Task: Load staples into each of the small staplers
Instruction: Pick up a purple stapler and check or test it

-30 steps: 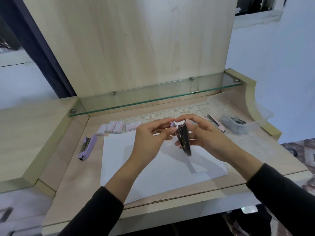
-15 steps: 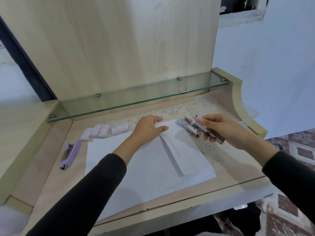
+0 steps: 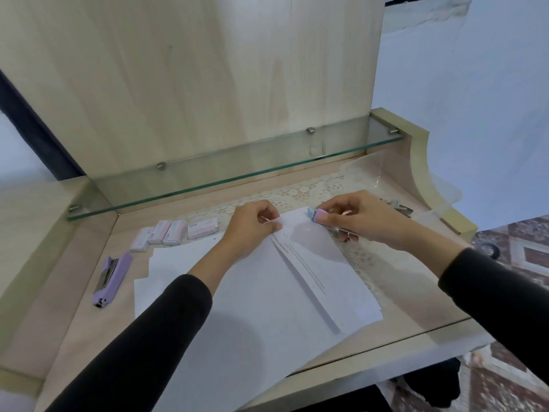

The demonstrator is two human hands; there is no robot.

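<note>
My right hand [image 3: 364, 217] grips a small pink stapler [image 3: 321, 217] at the far corner of a white paper sheet [image 3: 315, 263]. A light blue stapler [image 3: 310, 211] peeks out just behind it. My left hand [image 3: 252, 226] pinches the same far edge of that sheet, fingers pressed down on it. A purple stapler [image 3: 111, 278] lies on the desk at the left, apart from both hands. Several small pink staple boxes [image 3: 173, 233] sit in a row behind the paper.
More white sheets [image 3: 184, 269] cover the desk's middle. A lace mat [image 3: 300, 193] runs along the back under a glass shelf [image 3: 237, 168]. A clear plastic bag [image 3: 416, 203] with metal staplers lies at the right. The desk's front edge [image 3: 371, 361] is close.
The stapler was held upright between both hands above the paper; my right hand has carried it to the sheet's far corner, and my left hand has dropped onto the sheet's edge.
</note>
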